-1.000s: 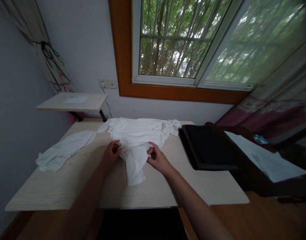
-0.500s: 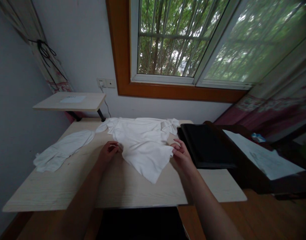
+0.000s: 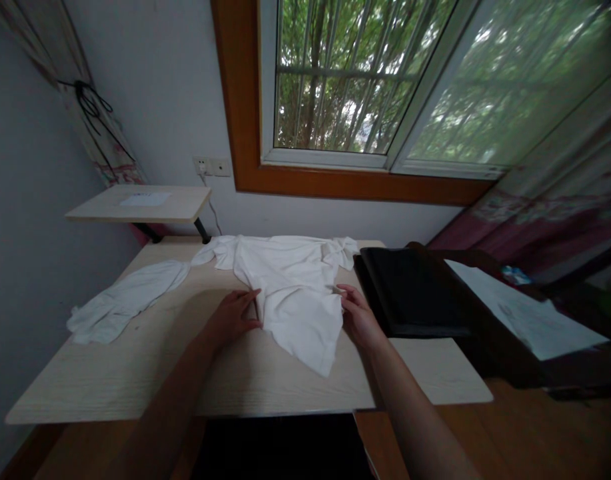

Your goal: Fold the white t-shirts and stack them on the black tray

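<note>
A white shirt [image 3: 295, 267] lies on the table, its sleeves spread at the far side and its near end slanting to a point. My left hand [image 3: 234, 317] rests at the shirt's left edge, thumb and forefinger apart and touching the cloth. On the opposite edge, my right hand [image 3: 358, 317] has its fingers bent around the border of the fabric; part of its grip is hidden. Further left lies a second white cloth piece [image 3: 128, 300], crumpled lengthwise, close to the shirt's left sleeve.
A small raised shelf [image 3: 140, 203] with a paper on it stands at the table's back left. To the right are a black flat case [image 3: 412, 290] and a white sheet [image 3: 525, 310] on a dark surface. The wooden table [image 3: 285, 397] ends just before my lap.
My left hand has moved right and spread its fingers against the shirt. The shirt's lower part has shifted right, its left side drawn inward. My right hand has moved slightly downward.
</note>
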A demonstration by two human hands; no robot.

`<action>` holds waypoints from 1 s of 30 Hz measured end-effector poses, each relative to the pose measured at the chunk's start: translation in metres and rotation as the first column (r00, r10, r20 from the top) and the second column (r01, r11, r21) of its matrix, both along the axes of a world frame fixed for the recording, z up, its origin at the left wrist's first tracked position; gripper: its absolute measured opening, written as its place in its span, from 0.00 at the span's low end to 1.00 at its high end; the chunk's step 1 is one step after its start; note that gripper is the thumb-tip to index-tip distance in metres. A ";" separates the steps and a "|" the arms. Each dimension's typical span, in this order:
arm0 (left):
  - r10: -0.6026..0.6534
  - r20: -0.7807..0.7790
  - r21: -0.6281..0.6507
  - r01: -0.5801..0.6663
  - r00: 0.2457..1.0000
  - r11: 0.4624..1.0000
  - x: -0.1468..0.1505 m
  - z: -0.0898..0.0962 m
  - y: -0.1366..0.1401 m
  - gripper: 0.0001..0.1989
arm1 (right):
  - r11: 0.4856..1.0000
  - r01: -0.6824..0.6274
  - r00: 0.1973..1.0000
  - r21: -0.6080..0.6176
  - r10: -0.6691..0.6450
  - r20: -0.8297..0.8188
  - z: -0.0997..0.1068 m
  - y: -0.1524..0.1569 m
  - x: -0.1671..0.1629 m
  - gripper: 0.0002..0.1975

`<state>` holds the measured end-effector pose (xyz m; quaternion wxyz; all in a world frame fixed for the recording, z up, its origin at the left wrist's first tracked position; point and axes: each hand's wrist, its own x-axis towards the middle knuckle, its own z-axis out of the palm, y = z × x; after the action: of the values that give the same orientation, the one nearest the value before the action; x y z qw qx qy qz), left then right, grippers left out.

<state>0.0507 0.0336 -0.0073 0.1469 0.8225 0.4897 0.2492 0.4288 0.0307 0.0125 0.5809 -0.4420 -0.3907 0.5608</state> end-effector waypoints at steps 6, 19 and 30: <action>-0.052 0.059 -0.018 0.053 0.997 0.998 0.014 -0.001 -0.011 0.43 | 0.997 -0.054 0.998 -0.055 0.056 0.042 -0.008 -0.001 -0.002 0.20; 0.073 0.380 -0.202 0.005 0.922 0.979 0.019 0.000 -0.035 0.16 | 0.833 -0.553 0.832 -0.004 0.552 0.055 0.026 -0.031 -0.025 0.23; -0.143 -0.165 0.046 0.153 0.976 0.987 0.027 0.016 -0.060 0.15 | 0.975 -0.221 0.865 -0.027 0.209 0.456 -0.009 -0.013 -0.005 0.16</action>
<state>0.0777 -0.0261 0.0087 0.1008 0.8782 0.4297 0.1844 0.4234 0.0174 0.0038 0.4125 -0.5074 -0.5701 0.4973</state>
